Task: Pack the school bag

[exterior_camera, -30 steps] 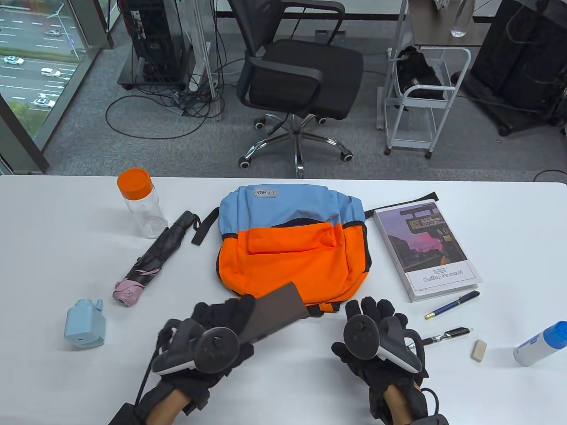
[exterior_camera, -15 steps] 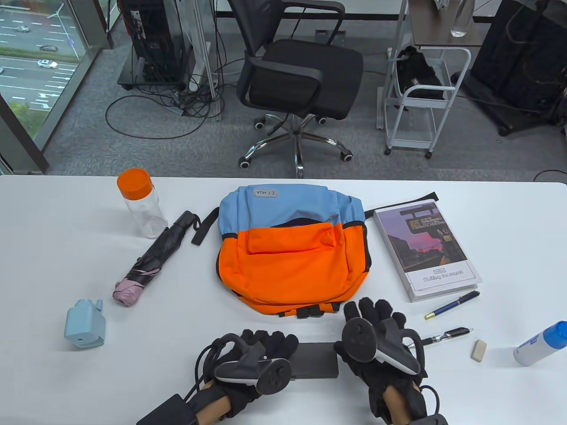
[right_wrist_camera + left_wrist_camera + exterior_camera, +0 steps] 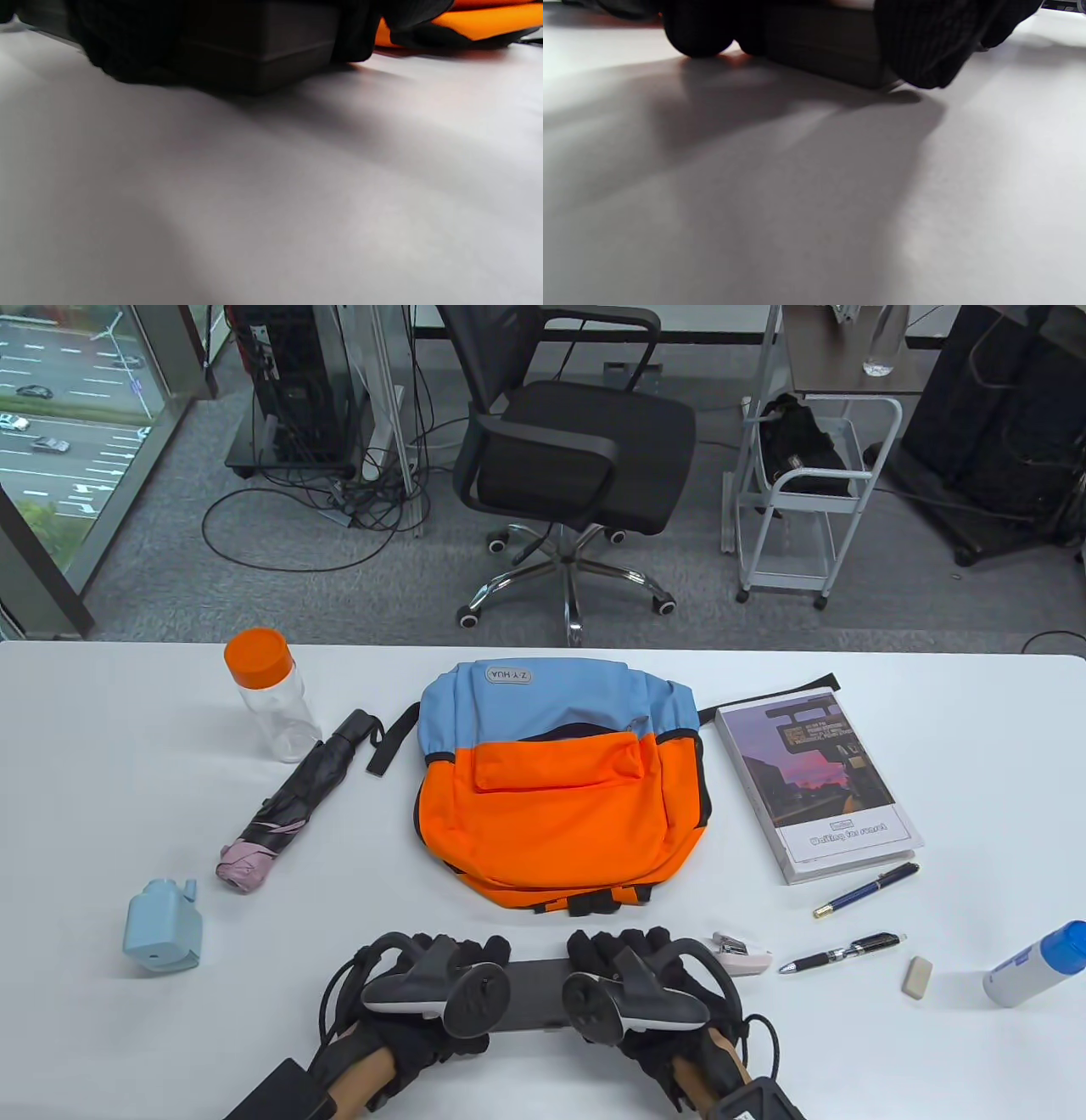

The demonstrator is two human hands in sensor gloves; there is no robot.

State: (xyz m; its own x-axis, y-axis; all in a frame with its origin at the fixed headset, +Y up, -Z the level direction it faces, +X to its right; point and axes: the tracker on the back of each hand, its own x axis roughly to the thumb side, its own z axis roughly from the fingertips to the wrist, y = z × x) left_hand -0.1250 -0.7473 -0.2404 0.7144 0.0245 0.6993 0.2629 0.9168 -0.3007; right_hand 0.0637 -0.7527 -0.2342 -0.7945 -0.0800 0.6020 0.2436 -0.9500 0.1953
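I am holding the flat dark grey rectangular case with both hands at the table's six o'clock edge, just short of the orange and light-blue fabric backpack, which is lying flat at the centre. My left hand is gripping the case's nine o'clock end, fingers curled over it; my right hand is gripping the three o'clock end. The case is resting on the white table. At three o'clock from my right hand, a small white stapler is lying, then a black pen and a white eraser.
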